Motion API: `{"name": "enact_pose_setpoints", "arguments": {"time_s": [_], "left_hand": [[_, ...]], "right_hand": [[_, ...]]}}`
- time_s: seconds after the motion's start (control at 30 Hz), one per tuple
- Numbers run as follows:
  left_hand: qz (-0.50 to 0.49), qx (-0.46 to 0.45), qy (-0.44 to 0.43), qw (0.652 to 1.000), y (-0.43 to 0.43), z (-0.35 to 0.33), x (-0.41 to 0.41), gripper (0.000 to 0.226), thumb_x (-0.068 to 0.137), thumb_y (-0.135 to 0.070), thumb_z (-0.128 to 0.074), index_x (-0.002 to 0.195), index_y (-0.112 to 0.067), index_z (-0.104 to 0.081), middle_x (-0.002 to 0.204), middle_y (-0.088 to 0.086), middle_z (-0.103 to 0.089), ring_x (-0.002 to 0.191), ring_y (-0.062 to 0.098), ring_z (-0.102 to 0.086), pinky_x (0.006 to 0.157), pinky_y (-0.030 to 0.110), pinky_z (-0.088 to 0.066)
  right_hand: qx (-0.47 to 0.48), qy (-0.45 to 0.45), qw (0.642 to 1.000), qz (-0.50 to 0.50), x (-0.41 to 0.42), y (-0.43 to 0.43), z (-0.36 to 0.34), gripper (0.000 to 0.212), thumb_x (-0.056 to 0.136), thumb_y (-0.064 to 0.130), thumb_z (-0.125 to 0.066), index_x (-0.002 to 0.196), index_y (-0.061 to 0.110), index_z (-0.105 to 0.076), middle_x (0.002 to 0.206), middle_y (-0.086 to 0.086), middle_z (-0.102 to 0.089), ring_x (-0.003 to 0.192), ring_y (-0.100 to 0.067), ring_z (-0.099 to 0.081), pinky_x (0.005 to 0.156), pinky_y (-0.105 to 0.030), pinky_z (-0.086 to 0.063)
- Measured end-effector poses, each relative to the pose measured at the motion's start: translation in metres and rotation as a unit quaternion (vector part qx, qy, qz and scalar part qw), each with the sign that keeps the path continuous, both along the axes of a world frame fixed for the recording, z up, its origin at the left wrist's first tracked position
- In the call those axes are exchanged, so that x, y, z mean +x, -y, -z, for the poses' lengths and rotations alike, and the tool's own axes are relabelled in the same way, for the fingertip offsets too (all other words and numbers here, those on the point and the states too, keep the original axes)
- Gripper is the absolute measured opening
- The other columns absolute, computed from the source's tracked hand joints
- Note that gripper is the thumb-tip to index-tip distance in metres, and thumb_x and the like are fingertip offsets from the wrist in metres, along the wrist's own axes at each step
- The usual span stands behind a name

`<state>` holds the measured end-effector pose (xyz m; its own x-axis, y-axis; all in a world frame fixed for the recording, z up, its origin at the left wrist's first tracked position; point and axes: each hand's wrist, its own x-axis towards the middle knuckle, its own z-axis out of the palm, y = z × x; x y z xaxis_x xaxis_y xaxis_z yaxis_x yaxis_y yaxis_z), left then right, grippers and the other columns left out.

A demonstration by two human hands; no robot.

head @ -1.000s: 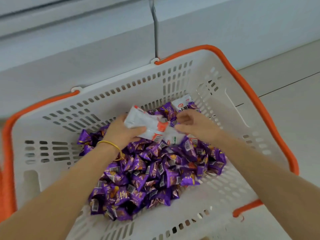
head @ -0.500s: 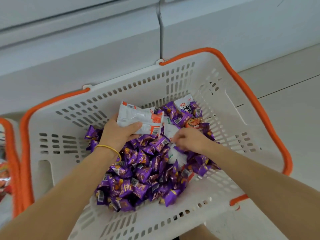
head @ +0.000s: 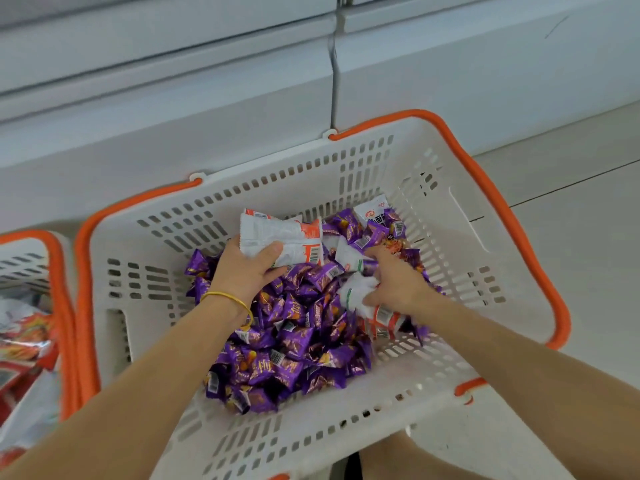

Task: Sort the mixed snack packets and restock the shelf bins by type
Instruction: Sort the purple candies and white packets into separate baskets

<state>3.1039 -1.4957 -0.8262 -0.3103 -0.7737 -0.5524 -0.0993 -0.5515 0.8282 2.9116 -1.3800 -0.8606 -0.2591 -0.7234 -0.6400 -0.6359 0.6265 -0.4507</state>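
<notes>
A white basket with an orange rim [head: 478, 216] holds a heap of small purple snack packets [head: 294, 344] mixed with white-and-orange packets. My left hand [head: 246, 271], with a gold bangle on the wrist, grips a small stack of white-and-orange packets [head: 280, 240] above the heap. My right hand [head: 398, 282] reaches into the heap's right side and pinches another white-and-orange packet [head: 360, 299] that lies half buried. One more white packet [head: 375, 213] leans against the basket's far wall.
A second orange-rimmed basket [head: 57, 306] at the left edge holds red and white packets. Pale shelf panels [head: 242, 98] rise behind both baskets. Light floor tiles [head: 571, 237] lie to the right.
My right hand let go of the stack and dropped into the heap, where it now pinches a buried white packet. My left hand keeps the stack. The view shifted left, showing the second basket.
</notes>
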Motion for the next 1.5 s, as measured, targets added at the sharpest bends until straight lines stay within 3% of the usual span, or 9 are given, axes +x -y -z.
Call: {"name": "enact_pose_setpoints", "arguments": {"time_s": [0.23, 0.37, 0.53, 0.83, 0.93, 1.03, 1.13, 1.33, 1.5], "left_hand": [[-0.008, 0.049, -0.069, 0.996, -0.011, -0.047, 0.011, 0.039, 0.091, 0.002, -0.052, 0.128, -0.011, -0.046, 0.116, 0.012, -0.062, 0.093, 0.026, -0.065, 0.065, 0.033, -0.060], [0.003, 0.130, -0.148, 0.980, -0.025, -0.095, 0.032, 0.019, 0.094, -0.015, -0.050, 0.113, -0.015, -0.056, 0.098, 0.007, -0.069, 0.078, 0.020, -0.070, 0.062, 0.032, -0.060], [0.061, 0.043, -0.126, 0.989, -0.033, -0.132, 0.087, 0.033, 0.084, -0.002, -0.064, 0.110, -0.018, -0.055, 0.118, 0.012, -0.063, 0.102, 0.025, -0.064, 0.074, 0.037, -0.059], [-0.247, 0.013, -0.113, 0.962, -0.009, -0.147, 0.279, 0.019, 0.084, -0.002, -0.064, 0.102, -0.005, -0.057, 0.096, 0.014, -0.065, 0.069, 0.021, -0.070, 0.052, 0.030, -0.057], [-0.314, 0.067, -0.086, 0.943, -0.014, -0.130, 0.321, 0.050, 0.084, -0.018, -0.069, 0.127, -0.008, -0.044, 0.105, 0.018, -0.061, 0.072, 0.030, -0.068, 0.056, 0.036, -0.058], [-0.240, -0.003, 0.223, 0.945, -0.017, -0.121, 0.339, 0.091, 0.084, -0.047, -0.064, 0.150, -0.021, -0.008, 0.149, 0.014, -0.030, 0.126, 0.036, -0.043, 0.097, 0.049, -0.044], [-0.170, -0.189, 0.419, 0.872, -0.019, -0.132, 0.331, 0.084, 0.090, -0.051, -0.049, 0.151, -0.022, 0.002, 0.158, 0.007, -0.011, 0.143, 0.034, -0.015, 0.115, 0.049, -0.017], [0.008, -0.399, 0.358, 0.844, -0.017, -0.132, 0.231, 0.056, 0.093, -0.021, -0.053, 0.145, -0.014, -0.032, 0.146, 0.010, -0.039, 0.132, 0.031, -0.035, 0.111, 0.045, -0.027], [0.209, -0.425, 0.282, 0.835, -0.024, -0.101, 0.104, 0.042, 0.092, -0.014, -0.055, 0.133, -0.011, -0.047, 0.131, 0.010, -0.049, 0.117, 0.025, -0.047, 0.102, 0.032, -0.034]], "right_hand": [[-0.181, 0.130, 0.974, -0.042, -0.007, -0.001, -0.115, 0.069, 0.074, 0.007, -0.076, 0.124, 0.041, -0.043, 0.092, -0.008, -0.057, 0.078, -0.020, -0.052, 0.075, -0.033, -0.045], [-0.211, 0.061, 0.968, -0.121, 0.026, 0.018, -0.167, 0.059, 0.075, 0.017, -0.076, 0.116, 0.044, -0.042, 0.115, -0.001, -0.059, 0.100, -0.021, -0.058, 0.088, -0.033, -0.049], [-0.221, -0.011, 0.949, -0.226, 0.087, 0.033, -0.207, 0.049, 0.077, 0.021, -0.075, 0.115, 0.031, -0.047, 0.115, 0.002, -0.057, 0.096, -0.016, -0.057, 0.083, -0.032, -0.047], [-0.184, -0.083, 0.955, -0.219, 0.186, 0.075, -0.193, 0.071, 0.088, 0.040, -0.062, 0.142, 0.011, -0.026, 0.138, -0.012, -0.040, 0.114, -0.025, -0.049, 0.093, -0.034, -0.040], [-0.169, -0.078, 0.959, -0.215, 0.197, 0.074, -0.182, 0.067, 0.092, 0.034, -0.058, 0.144, 0.007, -0.024, 0.136, -0.015, -0.043, 0.108, -0.024, -0.050, 0.087, -0.029, -0.038], [-0.144, -0.071, 0.964, -0.210, 0.193, 0.075, -0.182, 0.066, 0.093, 0.035, -0.056, 0.145, 0.010, -0.023, 0.129, -0.014, -0.047, 0.084, -0.018, -0.056, 0.071, -0.026, -0.040], [-0.118, -0.088, 0.965, -0.219, 0.170, 0.073, -0.180, 0.064, 0.094, 0.033, -0.056, 0.145, 0.012, -0.024, 0.119, -0.011, -0.054, 0.070, -0.012, -0.062, 0.063, -0.024, -0.043], [0.025, -0.113, 0.961, -0.252, 0.089, 0.062, -0.182, 0.051, 0.096, 0.026, -0.053, 0.140, 0.011, -0.032, 0.110, -0.004, -0.052, 0.066, -0.013, -0.059, 0.052, -0.021, -0.048], [0.094, -0.119, 0.974, -0.170, -0.007, 0.028, -0.157, 0.036, 0.097, 0.009, -0.047, 0.133, 0.010, -0.041, 0.117, -0.014, -0.054, 0.080, -0.023, -0.058, 0.060, -0.025, -0.048]]}}
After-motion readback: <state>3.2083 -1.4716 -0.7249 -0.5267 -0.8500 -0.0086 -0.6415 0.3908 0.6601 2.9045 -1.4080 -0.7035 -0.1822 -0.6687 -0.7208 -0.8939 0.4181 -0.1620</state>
